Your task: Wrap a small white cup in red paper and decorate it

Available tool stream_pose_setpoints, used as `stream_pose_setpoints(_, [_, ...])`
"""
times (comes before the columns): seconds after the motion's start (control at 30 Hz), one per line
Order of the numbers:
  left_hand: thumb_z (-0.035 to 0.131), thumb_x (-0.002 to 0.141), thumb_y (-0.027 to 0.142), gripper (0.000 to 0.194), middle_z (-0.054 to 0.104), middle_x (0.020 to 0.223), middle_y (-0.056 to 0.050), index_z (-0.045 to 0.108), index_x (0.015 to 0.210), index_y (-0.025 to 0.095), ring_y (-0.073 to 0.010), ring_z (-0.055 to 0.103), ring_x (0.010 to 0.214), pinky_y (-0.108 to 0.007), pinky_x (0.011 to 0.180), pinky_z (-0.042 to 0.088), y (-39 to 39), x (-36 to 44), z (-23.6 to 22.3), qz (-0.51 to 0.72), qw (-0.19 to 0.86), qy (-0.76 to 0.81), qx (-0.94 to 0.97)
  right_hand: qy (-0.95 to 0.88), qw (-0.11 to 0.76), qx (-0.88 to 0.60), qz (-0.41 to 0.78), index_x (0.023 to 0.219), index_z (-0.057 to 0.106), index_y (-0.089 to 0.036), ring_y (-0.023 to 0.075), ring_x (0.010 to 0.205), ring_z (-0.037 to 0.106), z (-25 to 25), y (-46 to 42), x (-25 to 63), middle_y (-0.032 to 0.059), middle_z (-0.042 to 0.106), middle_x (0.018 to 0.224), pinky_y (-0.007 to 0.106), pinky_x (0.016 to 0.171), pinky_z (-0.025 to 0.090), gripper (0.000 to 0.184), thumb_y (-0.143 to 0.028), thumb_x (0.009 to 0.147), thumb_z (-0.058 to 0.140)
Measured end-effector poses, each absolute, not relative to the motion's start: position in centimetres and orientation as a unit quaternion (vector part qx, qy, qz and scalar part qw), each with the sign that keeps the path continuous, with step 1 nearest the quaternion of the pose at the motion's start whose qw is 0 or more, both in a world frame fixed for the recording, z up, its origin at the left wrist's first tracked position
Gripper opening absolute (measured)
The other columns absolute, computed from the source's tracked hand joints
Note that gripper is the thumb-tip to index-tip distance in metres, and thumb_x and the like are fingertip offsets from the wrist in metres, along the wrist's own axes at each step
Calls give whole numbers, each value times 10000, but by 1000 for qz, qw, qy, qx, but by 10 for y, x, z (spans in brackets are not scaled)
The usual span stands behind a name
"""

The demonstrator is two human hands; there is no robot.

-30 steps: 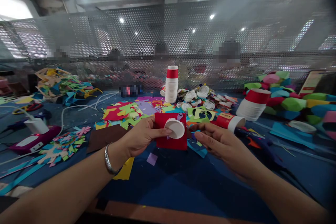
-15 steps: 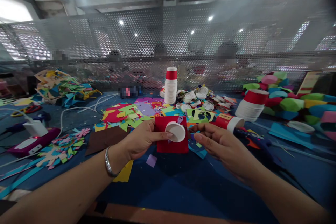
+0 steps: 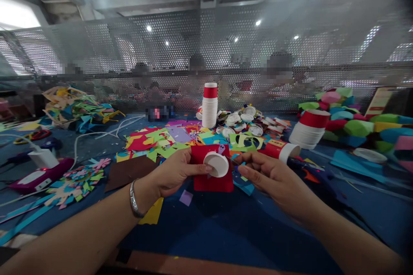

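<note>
My left hand (image 3: 174, 172) is closed on a red paper square (image 3: 211, 178), its thumb pressing a white round cup bottom (image 3: 217, 163) flat against the paper. A silver bangle sits on that wrist. My right hand (image 3: 271, 176) hovers just right of the red square, fingers curled with thumb and forefinger pinched near the disc's edge; a thin dark thing may be in the pinch, too small to name. Both hands are held above the blue table (image 3: 226, 227).
Coloured paper scraps (image 3: 155, 139) lie behind my hands. A stack of red-rimmed cups (image 3: 210, 105) stands at the back, another stack (image 3: 310, 129) at the right, a lying red cup (image 3: 281, 149) near my right hand. Cut cup bottoms (image 3: 241, 122), foam shapes (image 3: 358, 126), glue gun stand (image 3: 41, 167).
The red paper and white disc have barely shifted. My right hand has crept closer to the disc's right edge and its fingers have pinched together.
</note>
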State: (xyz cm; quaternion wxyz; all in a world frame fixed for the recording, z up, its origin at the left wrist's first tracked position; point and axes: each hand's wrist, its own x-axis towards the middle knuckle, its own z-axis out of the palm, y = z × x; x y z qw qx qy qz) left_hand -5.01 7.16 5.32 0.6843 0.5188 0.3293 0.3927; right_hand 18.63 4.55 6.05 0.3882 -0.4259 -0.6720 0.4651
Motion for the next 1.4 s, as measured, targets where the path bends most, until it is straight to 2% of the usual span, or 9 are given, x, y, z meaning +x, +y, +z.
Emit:
stream_pose_setpoints(0.2, [813, 697, 179, 343, 730, 1049, -130, 715, 1019, 111, -200, 674, 930, -329, 893, 494, 73, -50, 55, 394, 665, 332, 541, -670, 392, -423, 468, 1057, 593, -213, 66, 517, 328, 60, 47, 186, -43, 493, 702, 212, 433, 229, 305, -473, 899, 618])
stream_pose_setpoints(0.33, [813, 698, 186, 313, 736, 1018, -136, 719, 985, 103, -206, 679, 917, -336, 890, 495, 72, -49, 55, 387, 660, 326, 556, -686, 390, -417, 450, 1046, 601, -215, 92, 582, 431, 62, 47, 186, -26, 553, 744, 223, 487, 309, 309, -481, 891, 623])
stream_pose_setpoints(0.47, [810, 706, 215, 324, 725, 1071, -150, 721, 998, 106, -222, 673, 968, -353, 922, 485, 72, -49, 54, 374, 660, 311, 573, -697, 385, -416, 439, 1062, 607, -207, 122, 646, 503, 63, 46, 187, -7, 594, 773, 240, 538, 365, 340, -501, 891, 611])
stream_pose_setpoints(0.6, [807, 702, 208, 301, 732, 1044, -134, 725, 977, 117, -211, 673, 949, -345, 911, 488, 72, -49, 54, 377, 651, 317, 578, -701, 384, -414, 436, 1138, 600, -209, 128, 683, 522, 62, 46, 188, 4, 612, 802, 244, 579, 394, 367, -485, 896, 615])
stream_pose_setpoints(0.9, [796, 714, 226, 277, 731, 1001, -112, 720, 960, 125, -181, 659, 892, -293, 832, 486, 72, -50, 54, 373, 630, 320, 602, -723, 378, -408, 410, 1063, 638, -215, 139, 709, 549, 63, 47, 190, 16, 634, 820, 257, 626, 437, 315, -480, 895, 613])
stream_pose_setpoints(1.03, [798, 712, 248, 286, 730, 1002, -117, 714, 958, 128, -203, 665, 900, -318, 835, 496, 73, -51, 53, 373, 629, 319, 603, -719, 376, -411, 416, 1121, 621, -211, 170, 773, 595, 62, 47, 190, 35, 658, 858, 274, 667, 468, 362, -489, 889, 618])
stream_pose_setpoints(1.17, [794, 717, 247, 297, 726, 1036, -123, 714, 981, 138, -214, 664, 929, -345, 867, 496, 72, -50, 52, 364, 632, 309, 611, -714, 376, -401, 434, 1098, 620, -230, 181, 857, 620, 61, 48, 189, 38, 687, 951, 282, 741, 490, 314, -465, 890, 630])
stream_pose_setpoints(1.3, [776, 731, 238, 260, 734, 995, -104, 719, 966, 141, -186, 667, 884, -309, 838, 493, 71, -49, 54, 348, 627, 303, 628, -711, 377, -384, 452, 1097, 614, -247, 187, 942, 620, 61, 48, 189, 33, 688, 1031, 287, 820, 484, 275, -433, 896, 635])
stream_pose_setpoints(1.4, [772, 732, 240, 255, 734, 987, -90, 717, 966, 154, -179, 668, 871, -296, 820, 494, 70, -49, 55, 342, 626, 300, 633, -709, 376, -387, 454, 1081, 617, -240, 195, 926, 619, 62, 47, 189, 37, 683, 1007, 295, 806, 485, 271, -437, 895, 634])
